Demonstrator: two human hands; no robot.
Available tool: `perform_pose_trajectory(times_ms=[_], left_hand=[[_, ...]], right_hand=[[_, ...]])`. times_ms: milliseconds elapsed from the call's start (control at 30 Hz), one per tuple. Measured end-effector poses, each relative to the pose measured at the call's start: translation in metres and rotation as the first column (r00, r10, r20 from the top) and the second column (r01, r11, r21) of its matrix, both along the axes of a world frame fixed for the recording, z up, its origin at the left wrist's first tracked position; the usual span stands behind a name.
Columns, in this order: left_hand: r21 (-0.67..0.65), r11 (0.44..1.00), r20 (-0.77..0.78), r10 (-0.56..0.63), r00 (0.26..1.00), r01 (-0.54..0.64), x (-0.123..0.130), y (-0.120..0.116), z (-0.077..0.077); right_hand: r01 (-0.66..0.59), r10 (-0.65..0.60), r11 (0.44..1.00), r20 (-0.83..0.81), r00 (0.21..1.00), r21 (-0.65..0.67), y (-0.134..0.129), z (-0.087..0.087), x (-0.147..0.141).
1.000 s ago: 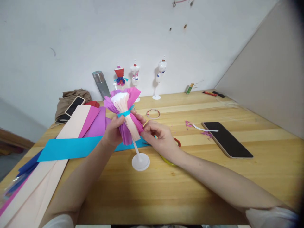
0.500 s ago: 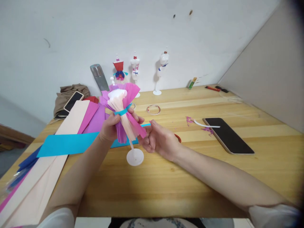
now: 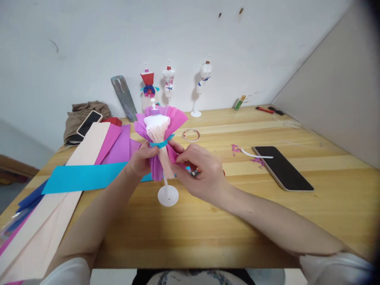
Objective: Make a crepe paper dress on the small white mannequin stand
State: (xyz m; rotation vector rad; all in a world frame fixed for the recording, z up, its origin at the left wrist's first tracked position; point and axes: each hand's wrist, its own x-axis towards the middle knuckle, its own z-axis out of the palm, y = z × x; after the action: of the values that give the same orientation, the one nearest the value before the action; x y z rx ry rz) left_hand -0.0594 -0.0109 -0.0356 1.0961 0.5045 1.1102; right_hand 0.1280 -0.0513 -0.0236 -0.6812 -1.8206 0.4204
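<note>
Mannequin [image 3: 157, 122] within left grip [image 3: 142, 159], paper skirt [image 3: 165, 163] against right grip [image 3: 204, 172].

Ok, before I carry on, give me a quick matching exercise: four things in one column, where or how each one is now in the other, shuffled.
Things
1. left hand
2. flask
3. turquoise sheet
4. larger phone

Places or states
A. lying across pale paper strips
B. partly under a thin white strip
C. holding the paper-dressed mannequin
D. at the back, left of the red-topped mannequin

Pairs: 1-C, 2-D, 3-A, 4-B
</note>
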Motion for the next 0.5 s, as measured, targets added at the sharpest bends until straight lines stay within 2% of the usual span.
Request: perform_pose_trajectory(times_ms=[100,300,500], left_hand=[[-0.025,1.0,0.002,-0.005,1.0,0.005,0.0014,0.0003,-0.0031],[-0.033,0.998,-0.013,-0.06,0.998,0.06,0.0039,-0.0001,-0.0023],[-0.03,0.999,-0.03,-0.045,0.999,0.044,0.0006,0.0016,-0.0077]], right_hand=[[0.021,-0.021,1.0,0.055,0.998,0.01,0.0027,-0.0015,-0.0013],[0.026,-0.026,1.0,0.049,0.998,-0.004,0.0038,-0.0028,0.0011],[0.05,-0.067,0.989,0.125,0.99,0.138,0.0078,-0.0091,-0.0031]])
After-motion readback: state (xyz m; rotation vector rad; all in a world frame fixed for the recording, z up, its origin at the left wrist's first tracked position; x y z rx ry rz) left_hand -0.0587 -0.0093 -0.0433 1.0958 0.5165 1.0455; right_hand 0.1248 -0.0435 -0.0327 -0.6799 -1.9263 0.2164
